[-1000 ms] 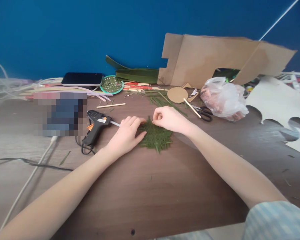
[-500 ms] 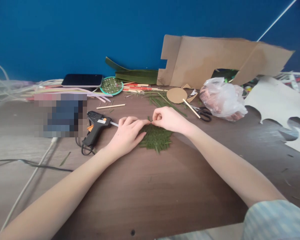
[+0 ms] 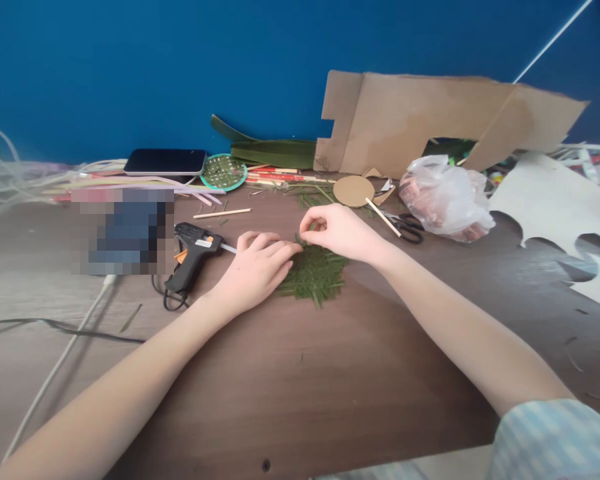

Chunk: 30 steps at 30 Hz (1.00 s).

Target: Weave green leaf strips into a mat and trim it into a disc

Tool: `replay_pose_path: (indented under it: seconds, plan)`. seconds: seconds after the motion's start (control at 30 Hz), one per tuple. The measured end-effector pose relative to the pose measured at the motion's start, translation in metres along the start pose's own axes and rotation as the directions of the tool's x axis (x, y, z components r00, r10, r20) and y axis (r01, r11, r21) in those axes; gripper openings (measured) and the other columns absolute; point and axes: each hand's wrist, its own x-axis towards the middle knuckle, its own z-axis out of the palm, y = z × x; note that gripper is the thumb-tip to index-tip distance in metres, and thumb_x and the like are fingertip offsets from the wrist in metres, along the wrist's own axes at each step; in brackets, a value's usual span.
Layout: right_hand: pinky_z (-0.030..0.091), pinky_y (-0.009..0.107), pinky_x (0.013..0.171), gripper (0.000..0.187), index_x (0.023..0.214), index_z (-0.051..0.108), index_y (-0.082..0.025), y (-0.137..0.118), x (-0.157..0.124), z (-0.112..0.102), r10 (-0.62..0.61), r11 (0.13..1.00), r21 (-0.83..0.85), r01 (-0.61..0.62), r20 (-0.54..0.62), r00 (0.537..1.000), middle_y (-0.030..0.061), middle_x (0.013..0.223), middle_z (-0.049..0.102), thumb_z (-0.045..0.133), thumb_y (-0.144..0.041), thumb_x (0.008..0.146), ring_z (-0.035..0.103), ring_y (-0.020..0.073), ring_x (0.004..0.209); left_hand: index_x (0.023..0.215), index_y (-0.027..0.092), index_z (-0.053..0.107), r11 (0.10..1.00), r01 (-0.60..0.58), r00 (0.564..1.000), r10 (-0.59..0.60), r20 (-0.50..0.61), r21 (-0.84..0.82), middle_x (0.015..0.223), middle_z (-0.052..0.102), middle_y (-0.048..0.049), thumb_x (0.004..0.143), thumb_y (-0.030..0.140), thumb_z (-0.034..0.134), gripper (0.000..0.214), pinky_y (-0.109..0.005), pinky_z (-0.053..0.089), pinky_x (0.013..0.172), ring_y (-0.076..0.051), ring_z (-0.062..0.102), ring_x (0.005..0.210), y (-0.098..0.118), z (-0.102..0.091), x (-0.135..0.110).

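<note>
A mat of woven green leaf strips (image 3: 313, 275) lies on the brown table. My left hand (image 3: 260, 270) rests flat over its left side, fingers stretched out and the index fingertip at the far edge. Just above that far edge is my right hand (image 3: 333, 230), its thumb and index finger closed in a pinch. Whatever sits between those fingertips is too small to make out; a short bit of green strip shows close by. Left of my left hand lies a black hot glue gun (image 3: 193, 257) with a glue stick in its back end.
Behind are a phone (image 3: 165, 161), a teal-rimmed round piece (image 3: 224, 172), long green leaves (image 3: 275, 152), a cardboard disc (image 3: 353, 191), scissors (image 3: 410, 228) and a plastic bag (image 3: 445, 200). Cut cardboard (image 3: 390, 120) leans against the blue wall. A white cable (image 3: 55, 373) crosses the left side.
My right hand has lifted slightly up and away from the mat, its pinch now apart from my left fingertips. My left hand stays on the mat, its thumb drawn in a little.
</note>
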Motion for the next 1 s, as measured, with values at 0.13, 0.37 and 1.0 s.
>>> replay_pose_path:
  seconds: [0.13, 0.37, 1.0]
  plan:
    - [0.039, 0.025, 0.063, 0.011, 0.072, 0.065, -0.016, -0.005, -0.001, 0.0, -0.069, 0.995, 0.079, 0.068, 0.021, 0.997, -0.0001, 0.068, 0.063, 0.056, -0.02, 0.073, 0.053, 0.0109, 0.063, 0.118, 0.022, 0.053, 1.0, -0.015, 1.0, 0.015, 0.005, 0.011, 0.11, 0.066, -0.005, 0.092, 0.018, 0.034, 0.033, -0.046, 0.028, 0.094, -0.024, 0.051, 0.107, 0.0, -0.001, 0.0]
    - [0.038, 0.026, 0.065, 0.014, 0.075, 0.069, -0.018, -0.009, -0.002, 0.005, -0.146, 0.987, 0.072, 0.145, 0.012, 0.989, 0.0006, 0.075, 0.066, 0.057, -0.025, 0.077, 0.053, 0.0117, 0.068, 0.125, 0.026, 0.05, 1.0, -0.014, 1.0, 0.014, 0.007, -0.007, 0.115, 0.064, -0.0055, 0.087, 0.01, 0.035, 0.044, -0.046, 0.028, 0.096, -0.025, 0.051, 0.11, -0.001, 0.001, 0.0]
    - [0.038, 0.03, 0.077, 0.014, 0.083, 0.064, -0.016, 0.008, 0.002, 0.004, -0.161, 0.984, -0.085, 0.16, -0.015, 0.987, 0.0039, 0.086, 0.063, 0.05, -0.017, 0.079, 0.052, 0.0168, 0.083, 0.114, 0.021, 0.055, 0.985, 0.105, 0.994, -0.107, -0.003, -0.134, 0.112, 0.064, -0.0087, 0.091, 0.017, 0.032, 0.032, -0.043, 0.028, 0.097, -0.02, 0.053, 0.107, -0.002, 0.001, 0.001]
